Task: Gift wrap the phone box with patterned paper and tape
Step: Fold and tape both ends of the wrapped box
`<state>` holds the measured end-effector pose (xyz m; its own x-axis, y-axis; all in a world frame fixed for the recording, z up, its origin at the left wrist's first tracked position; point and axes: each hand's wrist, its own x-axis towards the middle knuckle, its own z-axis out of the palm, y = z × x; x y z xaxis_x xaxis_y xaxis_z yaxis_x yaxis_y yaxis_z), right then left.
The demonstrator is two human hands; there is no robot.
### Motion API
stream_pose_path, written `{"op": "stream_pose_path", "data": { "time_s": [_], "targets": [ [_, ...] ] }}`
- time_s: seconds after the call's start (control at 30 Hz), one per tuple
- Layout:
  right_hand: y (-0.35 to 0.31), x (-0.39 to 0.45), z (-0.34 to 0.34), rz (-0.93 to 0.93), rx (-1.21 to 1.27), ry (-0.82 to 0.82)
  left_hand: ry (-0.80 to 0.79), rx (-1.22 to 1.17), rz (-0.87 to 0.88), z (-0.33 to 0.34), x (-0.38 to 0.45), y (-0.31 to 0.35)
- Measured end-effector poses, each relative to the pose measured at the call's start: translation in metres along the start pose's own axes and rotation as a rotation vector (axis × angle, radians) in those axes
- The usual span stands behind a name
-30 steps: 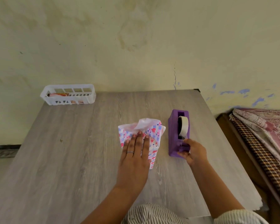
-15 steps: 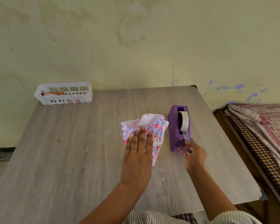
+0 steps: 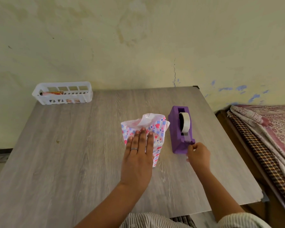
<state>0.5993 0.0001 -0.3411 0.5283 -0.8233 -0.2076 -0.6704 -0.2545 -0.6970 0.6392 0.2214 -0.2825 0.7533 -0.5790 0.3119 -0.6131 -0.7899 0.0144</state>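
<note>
Here the right hand (image 3: 198, 153) sits nearest, at the near end of the purple tape dispenser (image 3: 179, 130), its grip drawn small: fingers curled with thumb and fingertips pinched together just off the cutter end. A strip of clear tape is probably between them, though none shows plainly enough to be sure. The dispenser's long axis runs away from that grip toward the wall, with the tape roll (image 3: 185, 123) standing in its slot just beyond the cutter.

To the left of that grip, and slightly farther, the left hand (image 3: 138, 153) lies flat, fingers straight and together, pressing down on the wrapped phone box (image 3: 156, 145). It curls round nothing; it pins the heart-patterned paper (image 3: 159, 125) against the box. The box lies on the tabletop (image 3: 72, 162) just beside the dispenser, its long axis also pointing away from the person, roughly parallel to the dispenser. Beyond the left fingertips the paper's far end stands open and crumpled, not yet folded shut.

The coming move, as I judge it, is a short carry leftward from the pinch to the paper seam under the left hand; the right hand is the nearer one for it, while the left holds the fold.

Farthest off, left of both grips, a white plastic basket (image 3: 62, 92) rests at the tabletop's back edge.
</note>
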Motion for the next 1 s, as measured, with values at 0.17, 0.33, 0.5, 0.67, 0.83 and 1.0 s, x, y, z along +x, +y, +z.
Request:
{"op": "stream_pose_path", "data": {
  "time_s": [0.17,0.33,0.5,0.67,0.83,1.0],
  "targets": [
    [0.008,-0.015,-0.006,0.073,-0.017,0.024,-0.019,0.002,0.000,-0.003,0.001,-0.001],
    [-0.024,-0.049,-0.022,-0.321,0.059,0.097,-0.007,-0.035,-0.022,-0.007,0.002,0.001],
    [-0.087,-0.075,-0.042,-0.636,0.108,0.048,-0.018,-0.083,-0.027,-0.014,0.003,0.001],
    [-0.140,-0.095,-0.053,-0.788,0.113,-0.172,-0.053,-0.128,-0.003,-0.017,-0.004,-0.004],
    [-0.170,-0.095,-0.036,-0.820,-0.212,-0.399,-0.111,-0.121,0.017,-0.020,-0.002,-0.007],
    [-0.184,-0.089,-0.026,-0.808,-0.410,-0.324,-0.127,-0.148,0.007,-0.026,-0.003,-0.005]
  ]
}}
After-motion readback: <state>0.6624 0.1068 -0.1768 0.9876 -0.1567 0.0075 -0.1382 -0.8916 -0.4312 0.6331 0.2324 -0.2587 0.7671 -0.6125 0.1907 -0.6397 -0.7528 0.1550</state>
